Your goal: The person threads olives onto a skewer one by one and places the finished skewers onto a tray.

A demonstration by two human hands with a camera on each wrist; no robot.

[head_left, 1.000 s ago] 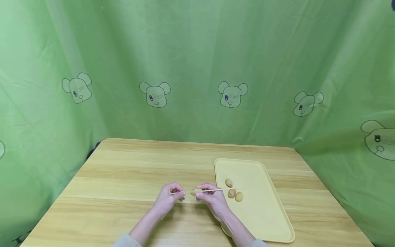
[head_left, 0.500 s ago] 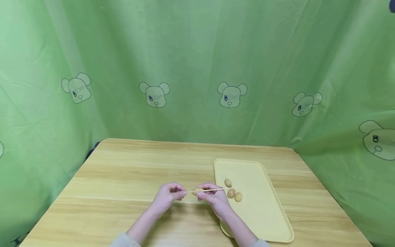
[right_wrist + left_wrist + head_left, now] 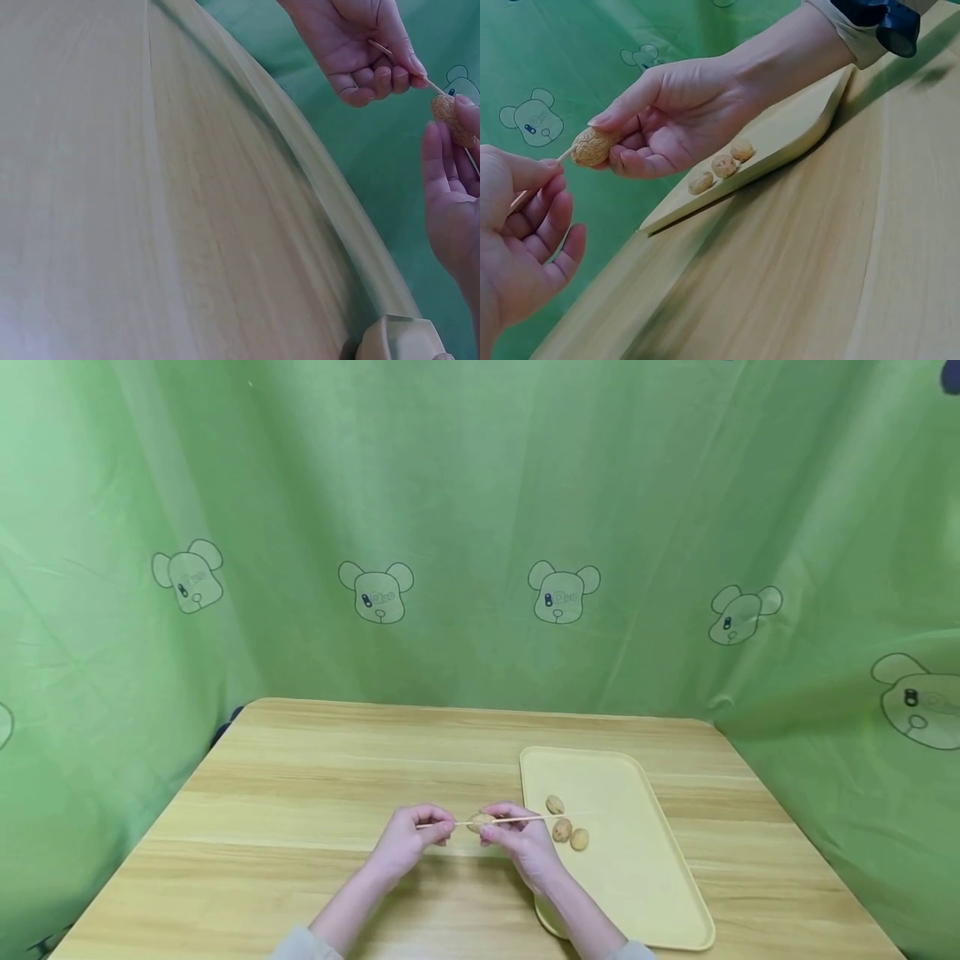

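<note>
A thin wooden skewer runs through a wrinkled tan oval food piece, with lengths of stick showing on both sides of it. My left hand pinches the skewer's left part between thumb and index finger. The food piece is pinched by the thumb and fingers of my right hand. Both hands are held above the table, a short gap apart. Beyond the right hand, the long end of the stick reaches over the tray in the head view.
A pale yellow tray lies on the right of the wooden table. Three similar tan pieces sit near its left side, one of them a round piece. Green curtains enclose the table's back and sides.
The left hand and the food piece have shifted slightly rightward since a second ago. Both hands keep their grips; otherwise little differs.
</note>
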